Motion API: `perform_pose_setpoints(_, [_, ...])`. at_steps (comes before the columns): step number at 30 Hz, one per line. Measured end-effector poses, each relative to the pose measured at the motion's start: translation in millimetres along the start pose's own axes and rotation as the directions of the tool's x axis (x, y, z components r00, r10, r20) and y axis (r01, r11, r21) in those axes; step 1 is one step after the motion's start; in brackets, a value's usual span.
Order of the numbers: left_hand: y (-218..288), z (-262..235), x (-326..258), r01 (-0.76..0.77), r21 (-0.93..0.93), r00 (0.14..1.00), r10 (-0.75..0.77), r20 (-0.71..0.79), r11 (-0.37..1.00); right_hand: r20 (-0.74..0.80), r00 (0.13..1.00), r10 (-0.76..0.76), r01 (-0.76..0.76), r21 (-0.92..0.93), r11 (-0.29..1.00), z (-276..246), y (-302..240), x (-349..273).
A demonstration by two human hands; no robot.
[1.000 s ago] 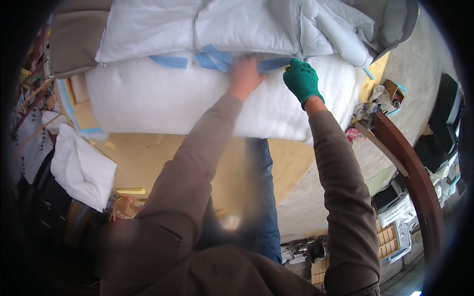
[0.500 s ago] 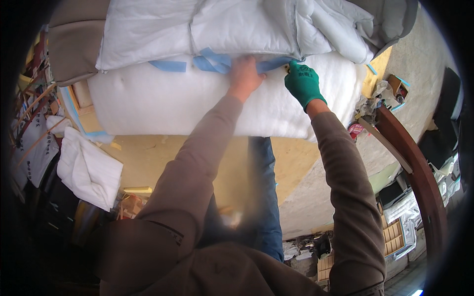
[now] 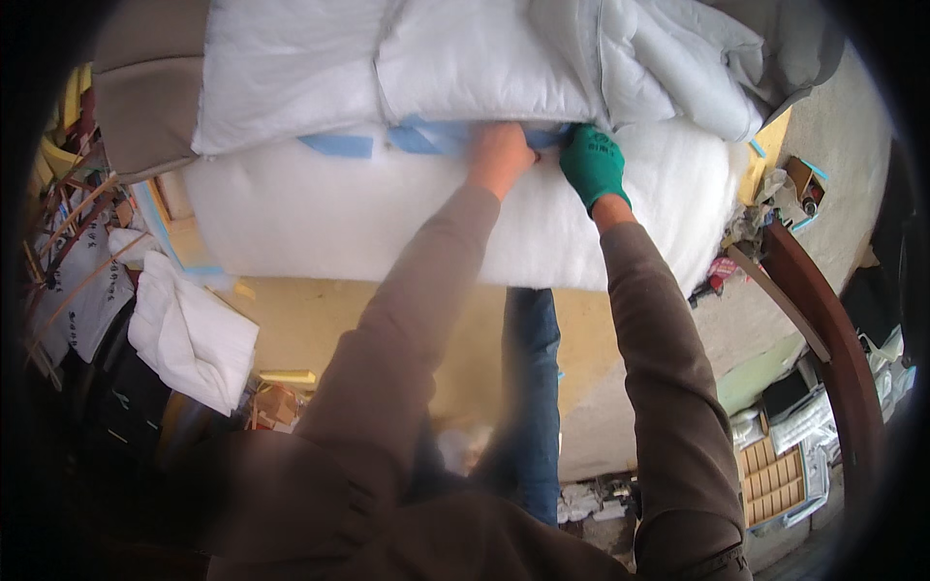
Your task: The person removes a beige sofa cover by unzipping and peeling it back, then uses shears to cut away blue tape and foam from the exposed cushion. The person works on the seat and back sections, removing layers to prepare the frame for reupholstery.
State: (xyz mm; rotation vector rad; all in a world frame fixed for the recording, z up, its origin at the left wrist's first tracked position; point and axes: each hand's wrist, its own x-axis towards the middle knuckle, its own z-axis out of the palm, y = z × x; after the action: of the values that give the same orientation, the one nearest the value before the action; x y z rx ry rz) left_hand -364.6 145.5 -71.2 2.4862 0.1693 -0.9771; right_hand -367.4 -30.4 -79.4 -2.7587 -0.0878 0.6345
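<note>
A padded white cover (image 3: 291,77) with grey seams is folded back over a thick white wadding-wrapped cushion (image 3: 329,213). Along the cover's lower edge runs a blue fabric strip (image 3: 426,137), partly tucked under it. My bare left hand (image 3: 499,158) is closed on this strip, its fingertips hidden beneath the hand. Close beside it on the right, my right hand (image 3: 594,167), in a green glove, is closed where the strip meets the cover's edge. Its fingertips are out of sight. A small dark bit shows between the hands.
Brown upholstery (image 3: 145,116) lies at the far left. A folded white cloth (image 3: 194,329) hangs below it, near wood scraps. On the right stand a curved reddish-brown beam (image 3: 809,290) and a small open box (image 3: 804,184). A wooden slatted tray (image 3: 772,479) lies lower right.
The view has shifted slightly, so the cushion sits lower and further right. My hands have come closer together along the strip, and my left hand is more tightly curled.
</note>
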Motion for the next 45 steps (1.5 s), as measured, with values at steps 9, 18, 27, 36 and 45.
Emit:
perform_pose_setpoints(9, [-4,-5,-4,-0.008,-0.032,1.000,0.008,-0.029,0.999,-0.047,0.987,-0.151,0.146,-0.093,0.985,-55,5,-43])
perform_pose_setpoints(18, [-13,7,1,-0.030,-0.051,0.999,0.029,-0.017,0.998,0.442,0.836,0.326,-0.533,0.509,0.676,-146,-33,-51])
perform_pose_setpoints(27, [-16,10,-3,-0.045,-0.091,0.998,0.041,-0.049,0.995,0.329,0.898,0.291,-0.419,0.446,0.791,-157,-28,-64])
perform_pose_setpoints(36, [-15,10,-7,-0.035,-0.098,0.997,0.029,-0.065,0.995,0.055,0.997,0.051,-0.059,0.168,0.984,-99,-12,-52])
perform_pose_setpoints(45, [-9,10,-11,-0.086,-0.040,0.987,0.079,-0.138,0.996,-0.003,0.997,-0.073,0.072,-0.048,0.996,-52,5,-28])
